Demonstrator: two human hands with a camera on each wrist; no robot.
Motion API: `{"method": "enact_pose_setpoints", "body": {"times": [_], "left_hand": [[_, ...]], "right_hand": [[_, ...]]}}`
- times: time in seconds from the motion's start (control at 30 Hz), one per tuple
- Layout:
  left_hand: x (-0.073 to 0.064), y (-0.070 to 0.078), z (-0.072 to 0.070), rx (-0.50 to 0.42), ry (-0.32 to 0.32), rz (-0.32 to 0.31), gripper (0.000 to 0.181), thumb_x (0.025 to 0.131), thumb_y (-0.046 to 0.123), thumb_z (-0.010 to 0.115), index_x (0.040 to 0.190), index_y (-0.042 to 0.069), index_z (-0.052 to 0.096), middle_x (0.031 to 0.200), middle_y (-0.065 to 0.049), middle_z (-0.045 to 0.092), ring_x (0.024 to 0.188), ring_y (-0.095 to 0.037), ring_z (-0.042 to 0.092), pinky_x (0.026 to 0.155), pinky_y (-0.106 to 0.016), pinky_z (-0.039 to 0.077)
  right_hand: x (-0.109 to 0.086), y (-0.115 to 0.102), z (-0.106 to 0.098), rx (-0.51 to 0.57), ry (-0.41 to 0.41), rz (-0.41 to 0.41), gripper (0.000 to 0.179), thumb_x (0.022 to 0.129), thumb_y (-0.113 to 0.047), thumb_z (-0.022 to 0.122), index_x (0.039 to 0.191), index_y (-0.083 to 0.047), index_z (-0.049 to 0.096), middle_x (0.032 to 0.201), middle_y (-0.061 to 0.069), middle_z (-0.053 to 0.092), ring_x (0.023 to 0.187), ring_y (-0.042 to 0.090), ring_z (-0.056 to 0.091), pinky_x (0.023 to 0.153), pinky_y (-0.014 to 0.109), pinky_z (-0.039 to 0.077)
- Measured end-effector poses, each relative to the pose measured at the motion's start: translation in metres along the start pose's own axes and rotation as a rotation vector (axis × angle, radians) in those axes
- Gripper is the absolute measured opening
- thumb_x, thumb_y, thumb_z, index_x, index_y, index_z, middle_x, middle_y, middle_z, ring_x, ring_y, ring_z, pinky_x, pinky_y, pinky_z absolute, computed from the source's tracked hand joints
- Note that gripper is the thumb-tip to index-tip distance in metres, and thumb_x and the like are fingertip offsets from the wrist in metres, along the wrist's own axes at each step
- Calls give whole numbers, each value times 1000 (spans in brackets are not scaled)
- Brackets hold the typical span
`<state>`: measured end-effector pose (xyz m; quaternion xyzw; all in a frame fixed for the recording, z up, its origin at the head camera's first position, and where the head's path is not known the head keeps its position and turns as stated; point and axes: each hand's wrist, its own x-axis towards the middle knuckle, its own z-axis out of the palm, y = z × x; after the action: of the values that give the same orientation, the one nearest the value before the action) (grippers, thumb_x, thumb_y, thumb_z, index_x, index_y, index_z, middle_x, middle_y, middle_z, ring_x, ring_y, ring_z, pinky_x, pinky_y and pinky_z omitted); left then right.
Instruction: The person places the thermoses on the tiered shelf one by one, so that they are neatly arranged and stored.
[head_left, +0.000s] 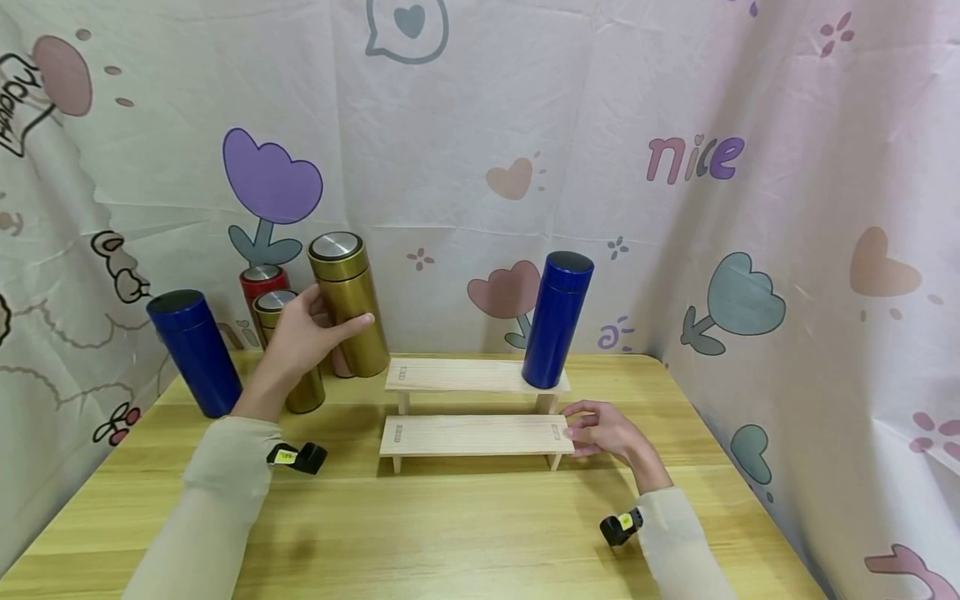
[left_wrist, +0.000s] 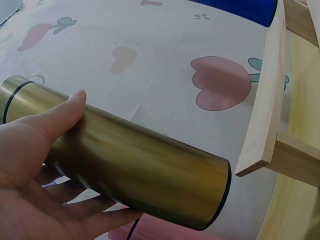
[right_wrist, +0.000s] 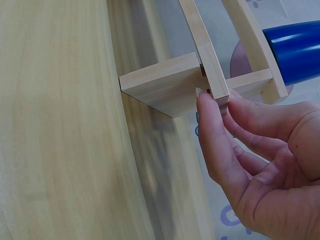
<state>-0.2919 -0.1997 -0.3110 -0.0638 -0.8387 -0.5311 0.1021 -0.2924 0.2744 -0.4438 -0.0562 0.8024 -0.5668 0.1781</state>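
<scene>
My left hand point(head_left: 303, 329) grips a gold thermos bottle point(head_left: 356, 321) with a silver-topped lid, thumb across its front and fingers around the far side. In the left wrist view, the gold bottle point(left_wrist: 145, 155) extends toward the shelf's end, with a pink surface point(left_wrist: 165, 230) partly hidden below it. At the right end of the lower wooden shelf point(head_left: 476, 436), my right hand point(head_left: 607, 429) pinches the board's edge. The right wrist view shows thumb and index finger of that hand point(right_wrist: 265, 160) on either side of the board point(right_wrist: 212, 67). A blue thermos point(head_left: 557, 321) stands on the upper shelf's point(head_left: 457, 375) right end.
Left of the shelves, a second blue thermos point(head_left: 197, 354) stands on the wooden table point(head_left: 352, 533). Between it and the held bottle are a red thermos point(head_left: 255, 287) and another gold thermos point(head_left: 306, 393), both partly hidden by my left hand. A printed curtain point(head_left: 465, 108) hangs behind.
</scene>
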Motion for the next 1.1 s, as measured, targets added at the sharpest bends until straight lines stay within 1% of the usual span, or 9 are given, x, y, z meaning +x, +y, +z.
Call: {"method": "enact_pose_setpoints", "body": {"times": [0.2, 0.33, 0.4, 0.53, 0.7, 0.83, 0.97, 1.1], "left_hand": [[1, 4, 5, -19, -17, 18, 91, 90, 36, 81, 160, 5, 30, 158, -23, 46, 141, -45, 51, 118, -62, 41], [2, 5, 8, -25, -24, 24, 92, 91, 35, 80, 161, 6, 28, 159, -23, 44, 143, -45, 49, 118, -62, 40], [3, 6, 11, -26, -24, 28, 92, 90, 36, 81, 160, 6, 29, 159, -23, 45, 144, -45, 49, 118, -62, 41], [6, 7, 16, -29, -29, 33, 92, 89, 38, 81, 159, 6, 32, 159, -22, 46, 144, -45, 49, 118, -63, 41], [7, 9, 21, -30, -37, 20, 93, 87, 42, 83, 158, 8, 34, 159, -20, 46, 145, -43, 48, 118, -63, 41], [8, 12, 26, -44, -51, 27, 89, 87, 41, 84, 156, 11, 38, 158, -19, 48, 145, -43, 47, 116, -62, 43], [9, 15, 32, -60, -70, 52, 83, 87, 37, 84, 154, 11, 42, 156, -18, 50, 145, -43, 48, 115, -62, 45], [8, 18, 36, -66, -80, 40, 86, 87, 36, 84, 155, 10, 40, 158, -18, 48, 146, -42, 46, 118, -61, 42]], "right_hand": [[-1, -1, 1, 7, 0, 10, 44, 97, 3, 65, 138, 10, 50, 99, 11, 65, 78, 17, 70, 80, 47, 66], [-1, 0, 1, 8, 1, 16, 45, 97, 3, 65, 139, 10, 50, 99, 11, 65, 79, 18, 71, 80, 46, 66], [-1, -1, 1, 11, 6, 24, 44, 97, 3, 65, 139, 9, 51, 99, 10, 65, 79, 17, 71, 80, 46, 66], [-1, -1, 1, 9, 2, 11, 44, 97, 3, 64, 139, 10, 50, 99, 11, 65, 79, 17, 71, 80, 46, 66], [0, -1, 1, 13, -7, 6, 45, 98, 3, 64, 139, 10, 50, 100, 11, 65, 80, 17, 71, 81, 47, 66], [-1, -1, 1, 8, -9, 4, 44, 97, 4, 64, 139, 10, 50, 100, 11, 64, 81, 18, 70, 81, 46, 66], [-2, -1, 0, 6, -4, 6, 45, 97, 4, 64, 139, 10, 50, 100, 11, 64, 81, 18, 70, 80, 45, 66], [-2, -1, 0, 17, -9, 4, 46, 97, 3, 64, 140, 11, 49, 101, 12, 65, 82, 18, 71, 80, 44, 66]]}}
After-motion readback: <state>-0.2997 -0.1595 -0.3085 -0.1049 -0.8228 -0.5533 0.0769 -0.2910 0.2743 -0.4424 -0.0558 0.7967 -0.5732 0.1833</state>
